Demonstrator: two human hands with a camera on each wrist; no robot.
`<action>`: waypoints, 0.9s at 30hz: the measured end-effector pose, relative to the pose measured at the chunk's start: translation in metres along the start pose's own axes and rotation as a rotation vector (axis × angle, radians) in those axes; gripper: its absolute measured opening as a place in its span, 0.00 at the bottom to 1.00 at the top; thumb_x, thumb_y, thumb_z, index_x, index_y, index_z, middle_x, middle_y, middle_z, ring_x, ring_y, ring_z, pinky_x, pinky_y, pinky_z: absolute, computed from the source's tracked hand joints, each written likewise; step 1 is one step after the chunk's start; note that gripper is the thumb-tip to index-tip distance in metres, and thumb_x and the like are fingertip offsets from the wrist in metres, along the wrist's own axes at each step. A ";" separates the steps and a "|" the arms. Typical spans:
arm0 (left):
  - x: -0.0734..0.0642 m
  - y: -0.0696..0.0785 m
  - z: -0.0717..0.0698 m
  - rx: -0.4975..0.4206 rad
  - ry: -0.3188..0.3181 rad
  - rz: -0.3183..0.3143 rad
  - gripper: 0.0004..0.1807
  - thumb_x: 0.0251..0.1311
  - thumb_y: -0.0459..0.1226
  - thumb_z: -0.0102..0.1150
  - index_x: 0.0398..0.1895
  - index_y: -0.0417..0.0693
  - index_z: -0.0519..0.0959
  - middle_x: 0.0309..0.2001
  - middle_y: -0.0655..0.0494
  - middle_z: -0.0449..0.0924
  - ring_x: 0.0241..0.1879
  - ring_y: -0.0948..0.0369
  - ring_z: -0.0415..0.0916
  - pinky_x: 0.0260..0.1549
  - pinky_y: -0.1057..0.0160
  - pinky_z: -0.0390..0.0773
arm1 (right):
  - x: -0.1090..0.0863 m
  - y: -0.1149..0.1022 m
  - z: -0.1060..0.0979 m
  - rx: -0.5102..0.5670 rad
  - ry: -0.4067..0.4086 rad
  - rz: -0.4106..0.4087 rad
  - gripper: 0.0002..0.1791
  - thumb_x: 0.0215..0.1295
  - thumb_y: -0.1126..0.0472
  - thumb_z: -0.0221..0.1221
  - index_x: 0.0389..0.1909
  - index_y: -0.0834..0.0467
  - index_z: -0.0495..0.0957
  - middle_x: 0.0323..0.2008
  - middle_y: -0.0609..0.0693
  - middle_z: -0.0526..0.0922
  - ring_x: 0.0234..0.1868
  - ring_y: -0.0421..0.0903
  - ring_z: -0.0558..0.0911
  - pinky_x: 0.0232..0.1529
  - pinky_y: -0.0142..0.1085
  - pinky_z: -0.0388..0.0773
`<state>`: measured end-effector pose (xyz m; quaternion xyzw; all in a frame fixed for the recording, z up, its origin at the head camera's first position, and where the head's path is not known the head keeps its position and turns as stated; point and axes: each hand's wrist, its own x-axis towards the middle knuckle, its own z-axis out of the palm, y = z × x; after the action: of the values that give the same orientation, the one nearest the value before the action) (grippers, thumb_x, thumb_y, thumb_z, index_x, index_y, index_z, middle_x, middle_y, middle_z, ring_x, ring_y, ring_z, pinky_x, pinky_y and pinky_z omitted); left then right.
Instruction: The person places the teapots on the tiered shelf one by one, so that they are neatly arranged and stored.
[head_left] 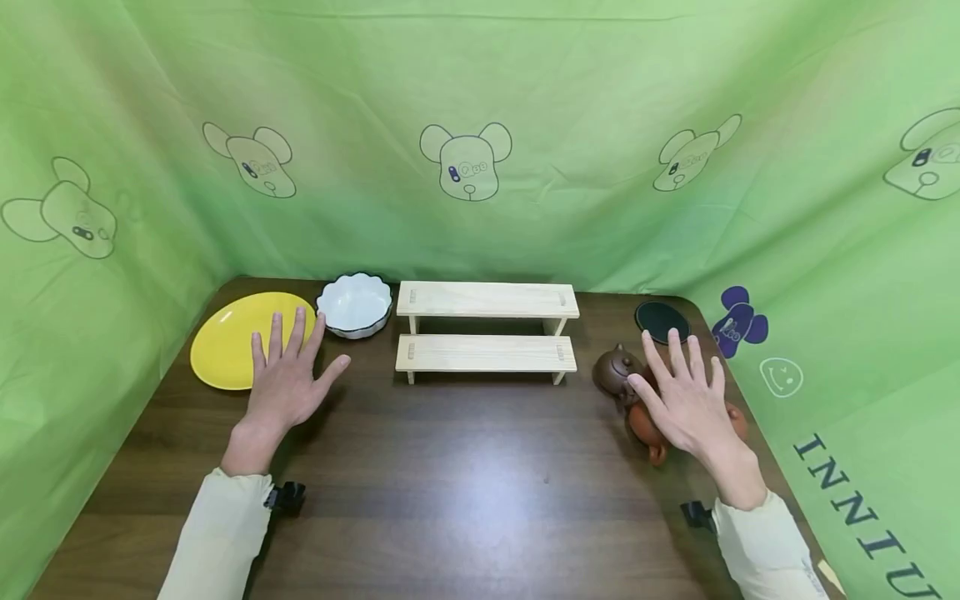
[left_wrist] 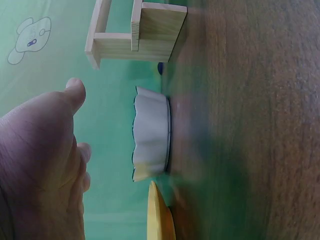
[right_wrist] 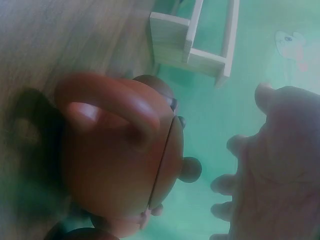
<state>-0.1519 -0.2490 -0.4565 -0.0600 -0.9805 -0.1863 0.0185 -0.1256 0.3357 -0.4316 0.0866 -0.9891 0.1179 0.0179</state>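
Note:
My left hand (head_left: 287, 385) hovers with fingers spread, its fingertips overlapping the yellow oval plate (head_left: 221, 346) in the head view. Beside that plate is a white bowl (head_left: 354, 305) with a scalloped dark rim. In the left wrist view the hand is above the level of the bowl (left_wrist: 151, 132). My right hand (head_left: 690, 408), fingers also spread, hangs over a reddish-brown teapot (head_left: 647, 427) and hides much of it. A dark brown teapot (head_left: 617, 367) stands just behind. The right wrist view shows the reddish teapot's body (right_wrist: 115, 170), loop handle and lid knob. Both hands hold nothing.
A two-step pale wooden rack (head_left: 486, 353) stands at the back middle of the brown table (head_left: 450, 483). A dark round disc (head_left: 660, 320) lies at the back right corner. Green printed cloth (head_left: 360, 92) closes off the back and both sides.

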 end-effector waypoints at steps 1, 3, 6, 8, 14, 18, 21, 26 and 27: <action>0.000 0.000 0.000 0.001 0.001 0.000 0.52 0.82 0.68 0.42 0.93 0.45 0.45 0.91 0.36 0.31 0.87 0.33 0.19 0.78 0.28 0.18 | 0.000 0.000 0.000 -0.002 0.002 0.000 0.43 0.90 0.35 0.40 0.93 0.51 0.41 0.88 0.72 0.39 0.87 0.77 0.37 0.76 0.79 0.32; -0.001 0.000 0.001 -0.002 0.004 -0.002 0.52 0.83 0.68 0.40 0.93 0.45 0.44 0.90 0.35 0.32 0.87 0.33 0.19 0.78 0.28 0.18 | 0.000 0.000 0.000 -0.005 0.011 -0.003 0.43 0.90 0.35 0.41 0.93 0.51 0.41 0.88 0.73 0.40 0.87 0.77 0.38 0.76 0.80 0.33; -0.002 0.001 0.002 -0.025 0.027 -0.010 0.51 0.84 0.68 0.38 0.92 0.44 0.44 0.90 0.34 0.32 0.87 0.31 0.20 0.78 0.28 0.19 | -0.001 -0.001 0.001 -0.004 0.027 -0.008 0.43 0.90 0.36 0.41 0.93 0.51 0.42 0.88 0.73 0.41 0.87 0.77 0.39 0.76 0.80 0.34; -0.003 0.002 0.003 -0.046 0.049 -0.016 0.50 0.84 0.67 0.36 0.92 0.43 0.45 0.90 0.33 0.33 0.87 0.30 0.22 0.78 0.27 0.19 | -0.001 -0.001 0.001 -0.003 0.038 -0.010 0.43 0.90 0.36 0.42 0.93 0.51 0.43 0.88 0.73 0.42 0.87 0.77 0.39 0.76 0.80 0.34; -0.004 0.007 0.007 -0.076 0.071 -0.021 0.48 0.85 0.66 0.35 0.92 0.43 0.46 0.90 0.34 0.34 0.87 0.30 0.24 0.78 0.28 0.19 | -0.003 -0.002 0.003 0.007 0.067 -0.018 0.42 0.90 0.37 0.42 0.93 0.50 0.42 0.88 0.74 0.42 0.87 0.76 0.39 0.76 0.80 0.34; -0.005 0.010 0.009 -0.078 0.059 -0.016 0.48 0.86 0.66 0.35 0.92 0.42 0.46 0.90 0.34 0.34 0.87 0.30 0.23 0.79 0.28 0.21 | -0.005 -0.003 0.004 0.012 0.095 -0.030 0.42 0.90 0.38 0.42 0.93 0.50 0.42 0.87 0.75 0.44 0.87 0.77 0.41 0.75 0.81 0.35; -0.006 0.013 0.012 -0.117 0.050 -0.011 0.47 0.86 0.64 0.37 0.92 0.43 0.45 0.90 0.35 0.32 0.87 0.31 0.21 0.80 0.29 0.21 | -0.009 -0.004 0.006 0.019 0.117 -0.040 0.41 0.91 0.39 0.43 0.93 0.51 0.44 0.86 0.76 0.47 0.86 0.77 0.42 0.74 0.81 0.36; -0.009 0.024 0.021 -0.232 0.091 0.019 0.42 0.88 0.57 0.43 0.92 0.43 0.49 0.91 0.35 0.32 0.88 0.34 0.21 0.82 0.33 0.26 | -0.016 -0.004 0.010 0.039 0.166 -0.040 0.40 0.91 0.42 0.45 0.92 0.52 0.47 0.85 0.76 0.49 0.86 0.77 0.44 0.74 0.81 0.36; -0.010 0.026 0.023 -0.259 0.103 0.025 0.41 0.88 0.55 0.45 0.91 0.42 0.50 0.91 0.35 0.33 0.88 0.34 0.23 0.82 0.32 0.29 | -0.018 -0.004 0.011 0.041 0.178 -0.039 0.39 0.91 0.42 0.45 0.92 0.52 0.47 0.85 0.76 0.50 0.86 0.77 0.45 0.74 0.81 0.37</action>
<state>-0.1390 -0.2172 -0.4692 -0.0645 -0.9452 -0.3139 0.0632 -0.1076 0.3325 -0.4425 0.0955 -0.9791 0.1451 0.1061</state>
